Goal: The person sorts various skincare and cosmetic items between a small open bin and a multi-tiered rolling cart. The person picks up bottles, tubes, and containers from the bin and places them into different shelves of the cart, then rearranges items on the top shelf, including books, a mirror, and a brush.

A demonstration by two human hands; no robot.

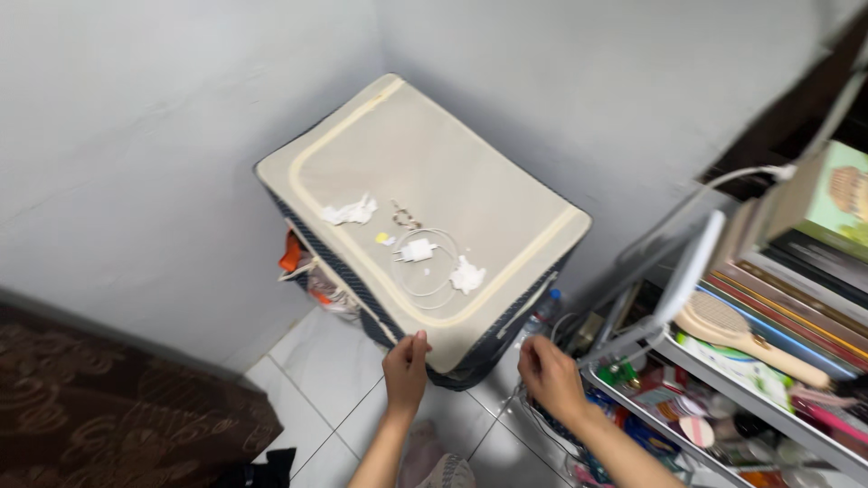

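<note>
We are facing a beige fabric storage box (425, 208) standing in the wall corner, its long axis running away from us. Our left hand (406, 369) is touching its near corner, fingers curled on the edge; our right hand (549, 378) is hovering just beside it, fingers loosely bent, holding nothing. On the lid, a white charger (417, 250) is lying inside its coiled cable.

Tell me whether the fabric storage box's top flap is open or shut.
Shut. The beige lid of the fabric storage box lies flat, with a charger and cable and crumpled tissues resting on it.

Beige storage box (425, 172), white charger (417, 250)
</note>
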